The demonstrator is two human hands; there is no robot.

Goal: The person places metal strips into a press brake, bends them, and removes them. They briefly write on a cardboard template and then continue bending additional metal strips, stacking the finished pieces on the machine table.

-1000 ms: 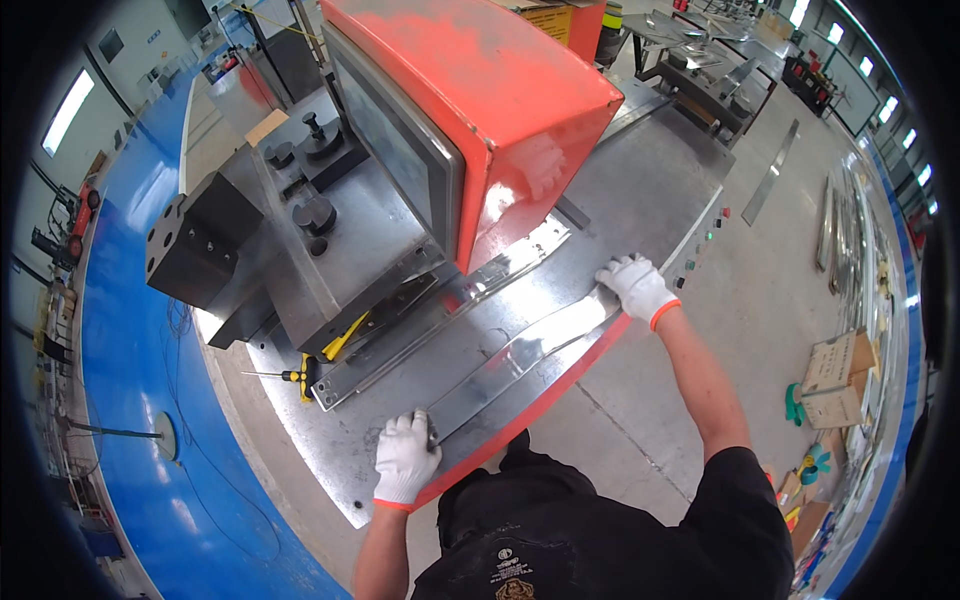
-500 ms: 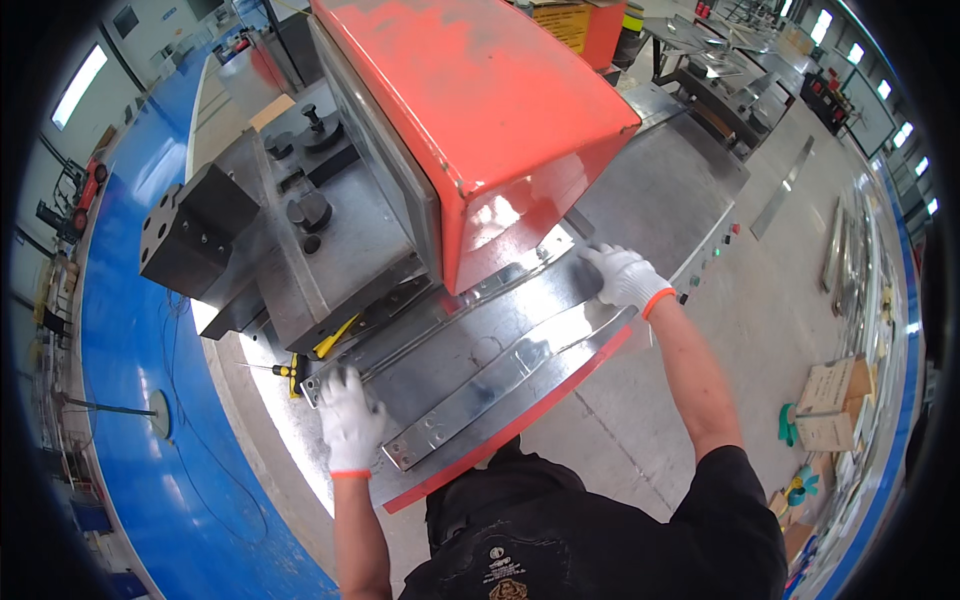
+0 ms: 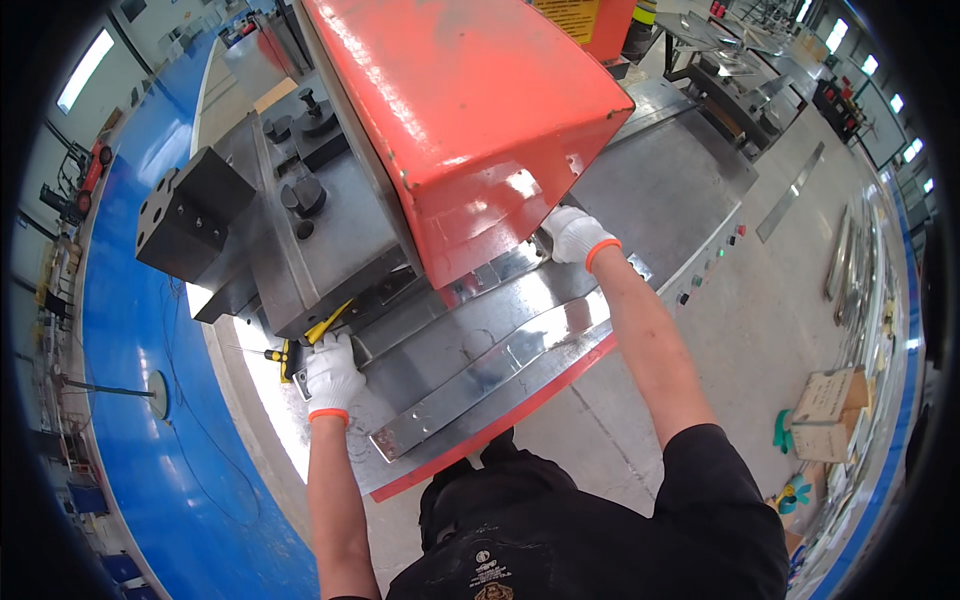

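Both my hands wear white knit gloves with orange cuffs. A long metal strip (image 3: 505,268) with holes lies on the steel machine table (image 3: 680,180), partly under the red machine housing (image 3: 480,130). My left hand (image 3: 335,378) is closed over the strip's left end, fingers curled beyond its far edge. At the strip's right end, close under the housing's corner, my right hand (image 3: 578,237) is closed, its fingertips partly hidden. A second shiny strip (image 3: 490,380) with holes rests nearer my body, untouched. Beside my left hand are a yellow-handled tool (image 3: 325,325) and a black-and-yellow screwdriver (image 3: 280,357).
A heavy dark steel block (image 3: 190,215) stands on the machine's left. The table's front has a red edge (image 3: 500,455) and small push buttons (image 3: 708,266). Cardboard boxes (image 3: 828,412) and long metal strips (image 3: 848,265) lie on the floor at right.
My right hand has moved left and away from me, from the table surface to the strip's right end. My left hand has shifted slightly farther forward and left.
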